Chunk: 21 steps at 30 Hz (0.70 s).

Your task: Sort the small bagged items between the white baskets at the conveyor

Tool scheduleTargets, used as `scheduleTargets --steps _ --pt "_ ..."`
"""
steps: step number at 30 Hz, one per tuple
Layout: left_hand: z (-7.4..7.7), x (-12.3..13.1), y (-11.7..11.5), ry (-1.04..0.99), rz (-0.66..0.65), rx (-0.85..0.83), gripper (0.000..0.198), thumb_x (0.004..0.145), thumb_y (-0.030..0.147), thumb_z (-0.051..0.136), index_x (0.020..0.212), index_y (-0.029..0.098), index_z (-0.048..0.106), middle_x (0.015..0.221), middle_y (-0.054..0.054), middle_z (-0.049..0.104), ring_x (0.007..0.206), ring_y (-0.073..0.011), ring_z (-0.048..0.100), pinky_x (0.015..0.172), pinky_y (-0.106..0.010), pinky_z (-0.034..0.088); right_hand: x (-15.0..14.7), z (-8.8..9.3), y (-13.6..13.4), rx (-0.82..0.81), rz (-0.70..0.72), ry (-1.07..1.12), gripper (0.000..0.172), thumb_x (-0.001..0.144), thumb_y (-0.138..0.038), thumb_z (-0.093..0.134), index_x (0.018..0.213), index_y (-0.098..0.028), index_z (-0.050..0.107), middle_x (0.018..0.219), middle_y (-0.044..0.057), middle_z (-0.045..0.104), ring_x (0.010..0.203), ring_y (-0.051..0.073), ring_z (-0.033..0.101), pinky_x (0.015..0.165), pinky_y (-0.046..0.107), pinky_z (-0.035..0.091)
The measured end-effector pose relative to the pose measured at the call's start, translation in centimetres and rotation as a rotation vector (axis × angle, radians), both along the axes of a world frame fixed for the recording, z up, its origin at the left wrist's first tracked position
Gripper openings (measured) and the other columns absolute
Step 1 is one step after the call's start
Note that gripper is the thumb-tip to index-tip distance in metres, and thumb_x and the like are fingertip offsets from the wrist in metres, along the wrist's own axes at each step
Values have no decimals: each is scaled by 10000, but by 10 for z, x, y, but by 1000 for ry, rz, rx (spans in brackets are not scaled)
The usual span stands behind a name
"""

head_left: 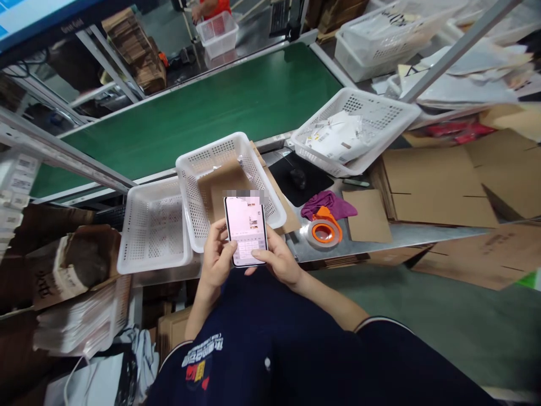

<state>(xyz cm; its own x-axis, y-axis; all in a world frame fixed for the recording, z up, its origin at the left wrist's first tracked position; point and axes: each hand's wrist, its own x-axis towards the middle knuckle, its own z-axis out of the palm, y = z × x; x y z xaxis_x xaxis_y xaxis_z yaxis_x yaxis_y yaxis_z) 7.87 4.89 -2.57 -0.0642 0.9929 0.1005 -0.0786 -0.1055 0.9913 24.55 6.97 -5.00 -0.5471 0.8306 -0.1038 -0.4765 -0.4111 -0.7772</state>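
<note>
A smartphone (246, 225) with a lit pinkish screen is held upright in front of my body. On its screen a chat and an on-screen keyboard show. My left hand (217, 256) grips the phone's left edge, its thumb over the keyboard. My right hand (281, 259) wraps the right edge, with its thumb on the lower screen. Just behind the phone stands a white perforated basket (192, 192) with a brown cardboard piece (224, 180) in it. Another white basket (127, 237) sits left of that one.
A green conveyor belt (203, 107) runs beyond the baskets. To the right lie a tape dispenser (338, 225), a purple cloth (333, 203), a computer mouse (298, 179) and a basket of white packages (393, 121). Flat cardboard (439, 186) is stacked farther right. A person's hand (196, 14) shows across the belt.
</note>
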Motion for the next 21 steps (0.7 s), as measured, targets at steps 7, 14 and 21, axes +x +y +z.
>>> scheduleTargets --steps 7,14,21 --pt "-6 -3 1 -37 -28 -2 592 914 531 738 1398 234 570 1211 -111 767 1007 -264 756 756 -323 595 0 -1 -1 -7 -13 2 614 862 -411 838 1370 -253 530 1244 81 761 912 234 789 591 325 714" --pt "-3 0 1 8 -29 24 594 913 518 763 1399 238 568 1198 -97 762 959 -244 751 745 -307 583 0 5 3 -5 -45 -69 623 847 -420 857 1355 -259 533 1255 87 766 874 236 788 518 288 670" --pt "2 3 -1 95 -49 27 615 915 451 806 1435 266 534 1221 -82 756 817 -175 720 665 -251 534 2 5 2 -8 -63 -53 637 835 -427 867 1355 -252 546 1252 90 778 839 238 795 507 291 662"
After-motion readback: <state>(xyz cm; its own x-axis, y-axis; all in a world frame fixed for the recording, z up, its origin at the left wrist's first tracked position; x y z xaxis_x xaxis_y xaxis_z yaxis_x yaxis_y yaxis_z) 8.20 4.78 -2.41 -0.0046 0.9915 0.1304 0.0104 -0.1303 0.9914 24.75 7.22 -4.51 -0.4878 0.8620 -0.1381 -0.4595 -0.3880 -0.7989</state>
